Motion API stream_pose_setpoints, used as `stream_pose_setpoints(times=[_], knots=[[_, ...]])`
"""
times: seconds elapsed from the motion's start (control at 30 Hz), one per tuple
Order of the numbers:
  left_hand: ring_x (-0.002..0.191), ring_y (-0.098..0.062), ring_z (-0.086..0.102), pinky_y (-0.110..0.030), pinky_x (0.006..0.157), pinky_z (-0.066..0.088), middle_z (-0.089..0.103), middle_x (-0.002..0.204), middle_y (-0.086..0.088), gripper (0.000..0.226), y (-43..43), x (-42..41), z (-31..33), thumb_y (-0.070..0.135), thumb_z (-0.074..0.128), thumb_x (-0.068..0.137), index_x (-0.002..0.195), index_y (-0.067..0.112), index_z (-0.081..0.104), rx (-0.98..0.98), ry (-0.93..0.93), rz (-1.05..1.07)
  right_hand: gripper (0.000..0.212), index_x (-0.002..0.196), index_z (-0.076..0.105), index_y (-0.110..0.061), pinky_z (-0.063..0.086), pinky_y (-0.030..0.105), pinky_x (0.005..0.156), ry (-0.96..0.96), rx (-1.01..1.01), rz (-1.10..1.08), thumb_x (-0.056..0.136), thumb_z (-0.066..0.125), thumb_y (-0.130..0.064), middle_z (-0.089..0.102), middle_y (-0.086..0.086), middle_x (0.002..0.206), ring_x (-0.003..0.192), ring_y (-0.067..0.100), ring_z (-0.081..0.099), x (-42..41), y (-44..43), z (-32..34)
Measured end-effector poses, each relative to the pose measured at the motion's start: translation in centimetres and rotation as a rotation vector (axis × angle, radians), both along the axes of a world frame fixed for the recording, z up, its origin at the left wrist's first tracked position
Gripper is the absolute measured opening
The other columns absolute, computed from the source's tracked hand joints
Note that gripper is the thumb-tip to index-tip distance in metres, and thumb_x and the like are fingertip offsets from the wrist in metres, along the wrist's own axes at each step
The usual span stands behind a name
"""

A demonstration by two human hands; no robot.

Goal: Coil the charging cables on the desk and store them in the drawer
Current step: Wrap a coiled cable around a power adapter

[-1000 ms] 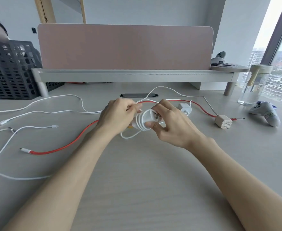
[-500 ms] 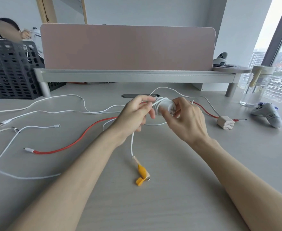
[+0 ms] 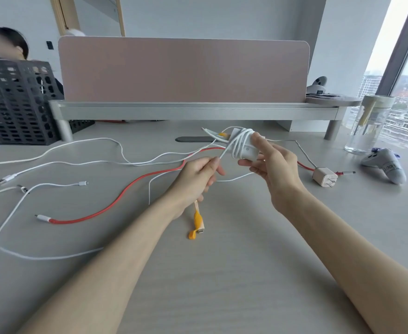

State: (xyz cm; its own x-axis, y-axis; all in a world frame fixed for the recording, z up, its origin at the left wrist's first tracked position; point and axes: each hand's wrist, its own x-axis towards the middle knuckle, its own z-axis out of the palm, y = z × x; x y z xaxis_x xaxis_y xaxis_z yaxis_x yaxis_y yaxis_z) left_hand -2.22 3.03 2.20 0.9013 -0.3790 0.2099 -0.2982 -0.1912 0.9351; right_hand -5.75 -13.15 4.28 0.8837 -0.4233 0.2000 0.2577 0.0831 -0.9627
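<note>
Right hand point(image 3: 274, 168) grips a white charger block point(image 3: 248, 150) wound with white cable point(image 3: 238, 141), above the pale desk point(image 3: 222, 273). Left hand point(image 3: 197, 175) pinches that cable's free run; orange-tipped plug point(image 3: 197, 224) dangles below.

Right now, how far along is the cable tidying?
Early. Several turns of white cable already wrap the white charger, held by the right hand; the left hand pinches the free length. Its orange-tipped end trails below, unwound. The red cable, loose white cables and beige plug lie on the desk. No drawer is in view.
</note>
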Motion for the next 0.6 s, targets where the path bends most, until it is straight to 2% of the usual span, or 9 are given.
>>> stream_pose_setpoints(times=[0.13,0.27,0.37,0.47,0.6], knots=[[0.045,-0.006,0.023,-0.016,0.040,0.020,0.035,0.063,0.004,0.033,-0.37,0.08,-0.21,0.037,0.039,0.102,0.091,0.015,0.060,-0.031,0.067,-0.073,0.039,0.113,0.063,-0.001,0.052,0.025,0.077,-0.004,0.139,0.101,0.092,0.067,-0.034,0.068,-0.006,0.062,0.085,0.022,0.075,-0.11,0.16,-0.05],[0.046,-0.005,0.023,-0.017,0.042,0.019,0.037,0.066,0.003,0.033,-0.33,0.27,-0.83,0.032,0.039,0.103,0.105,0.009,0.062,-0.007,0.123,-0.154,0.044,0.123,0.059,0.000,0.054,0.028,0.084,-0.005,0.198,0.108,0.093,0.067,-0.030,0.072,0.007,0.096,0.091,0.023,0.075,-0.14,0.23,-0.11],[0.047,-0.005,0.024,-0.017,0.043,0.020,0.038,0.067,0.003,0.031,-0.49,0.34,-0.94,0.031,0.040,0.103,0.106,0.011,0.064,-0.004,0.127,-0.158,0.034,0.114,0.062,-0.003,0.055,0.028,0.081,0.010,0.266,0.128,0.094,0.065,-0.029,0.071,-0.001,0.083,0.091,0.023,0.075,-0.05,0.25,-0.13],[0.047,-0.006,0.027,-0.017,0.045,0.024,0.037,0.065,0.003,0.031,-0.46,0.36,-0.73,0.031,0.043,0.102,0.097,0.010,0.066,-0.021,0.114,-0.126,0.020,0.103,0.067,-0.014,0.053,0.026,0.077,0.047,0.301,0.225,0.096,0.059,-0.030,0.072,0.001,0.088,0.090,0.020,0.074,-0.10,0.11,-0.16],[0.048,-0.011,0.036,-0.026,0.056,0.036,0.038,0.053,0.004,0.031,0.12,0.42,-0.05,0.036,0.058,0.093,0.078,0.010,0.065,-0.030,0.105,-0.090,0.018,0.095,0.067,-0.023,0.045,0.030,0.072,0.050,0.293,0.424,0.095,0.051,-0.029,0.064,0.003,0.091,0.076,0.019,0.064,-0.24,-0.69,0.20]])
